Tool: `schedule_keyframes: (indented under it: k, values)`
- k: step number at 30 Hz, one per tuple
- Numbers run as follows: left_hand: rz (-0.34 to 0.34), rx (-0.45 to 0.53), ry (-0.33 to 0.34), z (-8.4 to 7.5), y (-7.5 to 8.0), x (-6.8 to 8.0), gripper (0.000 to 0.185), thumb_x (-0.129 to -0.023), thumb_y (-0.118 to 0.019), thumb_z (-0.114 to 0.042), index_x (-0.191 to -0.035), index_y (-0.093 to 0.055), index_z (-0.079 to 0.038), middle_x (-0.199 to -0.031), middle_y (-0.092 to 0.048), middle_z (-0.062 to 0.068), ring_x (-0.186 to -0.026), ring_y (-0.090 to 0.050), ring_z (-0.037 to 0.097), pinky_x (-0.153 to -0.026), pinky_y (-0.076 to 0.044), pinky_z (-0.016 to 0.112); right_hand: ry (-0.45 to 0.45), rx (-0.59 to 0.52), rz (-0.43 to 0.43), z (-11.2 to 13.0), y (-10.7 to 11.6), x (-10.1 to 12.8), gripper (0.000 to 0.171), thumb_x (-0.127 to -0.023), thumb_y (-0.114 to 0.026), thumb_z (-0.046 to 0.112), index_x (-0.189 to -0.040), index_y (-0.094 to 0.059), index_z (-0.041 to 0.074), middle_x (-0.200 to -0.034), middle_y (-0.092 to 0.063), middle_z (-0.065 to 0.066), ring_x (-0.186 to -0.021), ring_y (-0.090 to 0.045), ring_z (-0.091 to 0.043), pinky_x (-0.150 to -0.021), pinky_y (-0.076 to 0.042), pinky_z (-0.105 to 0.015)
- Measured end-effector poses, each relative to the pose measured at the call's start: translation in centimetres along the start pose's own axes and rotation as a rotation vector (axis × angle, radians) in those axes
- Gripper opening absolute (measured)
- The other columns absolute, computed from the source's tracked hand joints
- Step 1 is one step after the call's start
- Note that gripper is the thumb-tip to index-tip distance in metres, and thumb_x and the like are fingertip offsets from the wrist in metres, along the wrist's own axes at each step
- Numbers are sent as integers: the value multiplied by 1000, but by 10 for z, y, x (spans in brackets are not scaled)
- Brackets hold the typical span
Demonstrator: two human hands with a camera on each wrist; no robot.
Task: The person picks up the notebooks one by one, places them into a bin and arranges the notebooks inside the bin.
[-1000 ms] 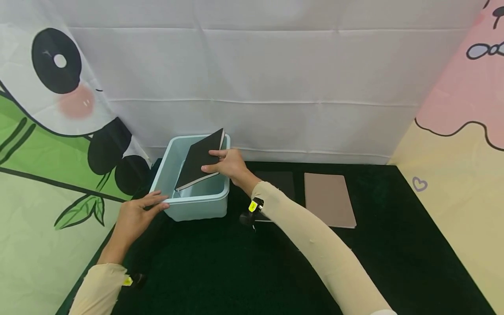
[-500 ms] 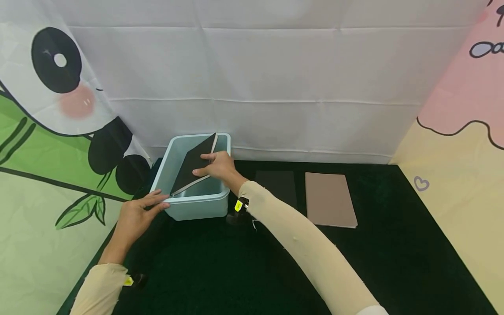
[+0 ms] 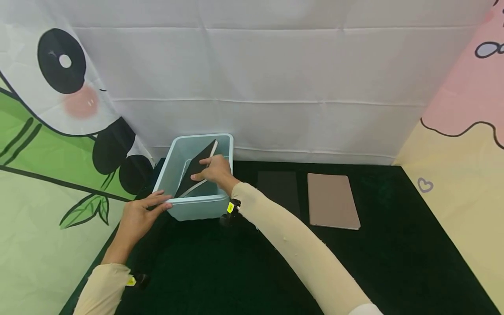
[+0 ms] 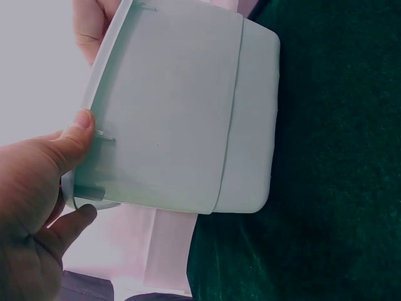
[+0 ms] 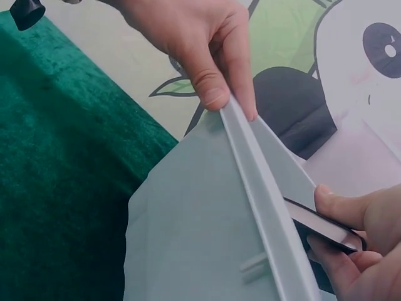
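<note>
A pale blue plastic bin (image 3: 201,211) stands at the left back of the dark green cloth. My left hand (image 3: 137,218) pinches its rim at the near left corner; in the right wrist view the thumb lies outside the rim and the fingers inside. My right hand (image 3: 216,169) reaches over the bin's right side and holds a black notebook (image 3: 193,175) by its edge, thumb on one cover and fingers on the other. That notebook (image 5: 326,227) leans at a slant within the bin, its white page edges facing right. The bin wall hides its lower part.
To the right of the bin a second black notebook (image 3: 277,190) lies on the cloth, partly hidden by the right forearm. Beside it is a pinkish-brown notebook (image 3: 333,201). A white curtain (image 3: 267,87) hangs close behind, with printed panels at both sides.
My right hand has moved left and down with the black notebook, which now sits lower in the bin. The left hand keeps its grip on the rim.
</note>
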State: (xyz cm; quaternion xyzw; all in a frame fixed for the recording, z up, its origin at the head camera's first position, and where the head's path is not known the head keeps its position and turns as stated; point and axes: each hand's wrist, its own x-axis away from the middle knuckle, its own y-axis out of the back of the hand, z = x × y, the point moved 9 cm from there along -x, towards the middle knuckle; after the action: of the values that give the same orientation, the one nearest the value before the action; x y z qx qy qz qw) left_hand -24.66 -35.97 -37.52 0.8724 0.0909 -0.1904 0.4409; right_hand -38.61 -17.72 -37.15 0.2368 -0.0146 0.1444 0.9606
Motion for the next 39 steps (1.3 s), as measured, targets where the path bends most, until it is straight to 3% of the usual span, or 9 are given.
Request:
schedule_keyframes:
  k: [14,22,29,35,39]
  values:
    - [-5,10,-14,1,-1,1,27,-89,-79,-11,-115,-77,-3,-126,-69,25,-121,-61,51,-96,-44,68,-26,126,51,-5,-12,-1,54,-79,-91,28,-128,-72,13,-131,-66,-6,-105,-67,-21,-89,-55,-35]
    - [6,15,4,2,0,1,27,-91,-78,-14,-117,-77,-6,-128,-68,24,-123,-58,53,-96,-43,70,-52,106,193,-2,-24,-2,58,-84,-87,23,-133,-65,2,-109,-72,-11,-83,-76,-18,-88,-57,-35]
    - [10,15,20,5,-1,2,29,-91,-78,-15,-118,-77,-5,-130,-67,24,-124,-57,54,-97,-42,71,-76,27,220,-2,-18,2,41,-93,-78,24,-123,-66,-1,-127,-66,-12,-110,-70,-32,-94,-56,-41]
    - [15,16,17,6,-2,2,29,-91,-78,-15,-119,-76,-5,-131,-66,25,-125,-57,53,-98,-42,70,-40,-111,299,11,0,9,51,-103,-64,25,-142,-52,-5,-149,-52,-19,-128,-61,-36,-106,-48,-42]
    - [14,24,11,6,-2,1,29,-92,-78,-15,-119,-76,-4,-131,-66,25,-125,-57,53,-98,-42,70,-30,-227,382,19,12,15,58,-107,-56,30,-150,-43,-6,-146,-53,-26,-131,-58,-37,-104,-50,-41]
